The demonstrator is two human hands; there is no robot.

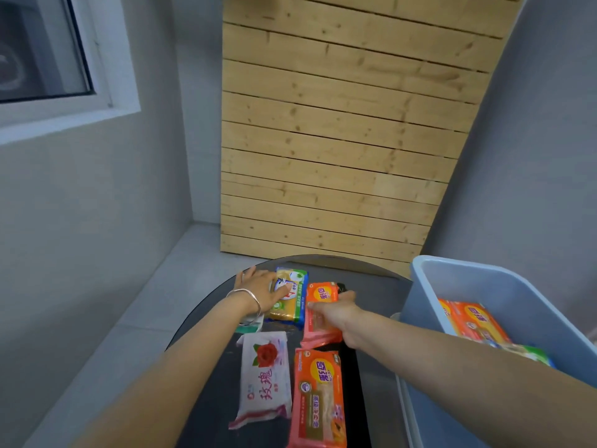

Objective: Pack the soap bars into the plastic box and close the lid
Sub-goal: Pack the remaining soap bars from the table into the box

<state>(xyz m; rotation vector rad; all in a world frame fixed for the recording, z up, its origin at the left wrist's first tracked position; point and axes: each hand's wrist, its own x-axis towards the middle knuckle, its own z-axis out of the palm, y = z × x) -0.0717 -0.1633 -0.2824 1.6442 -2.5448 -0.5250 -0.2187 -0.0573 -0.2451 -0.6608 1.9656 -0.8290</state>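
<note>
Reaching for soap on the surface [378,295].
My left fingers [282,289] spread, thumb on the yellow-green bar [292,302]; right fingers [345,296] seemingly curled round an orange bar [318,331].

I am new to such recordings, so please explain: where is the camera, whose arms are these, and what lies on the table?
There is no machine. One camera worn on a person's head looks down at their two bare hands. The left hand rests on a yellow-and-green wrapped soap bar. The right hand grips an orange-and-pink wrapped soap bar. On the dark round table also lie a white wrapped soap bar with a red rose and a second orange wrapped soap bar. At the right stands an open pale blue plastic box, already holding some bars.
</note>
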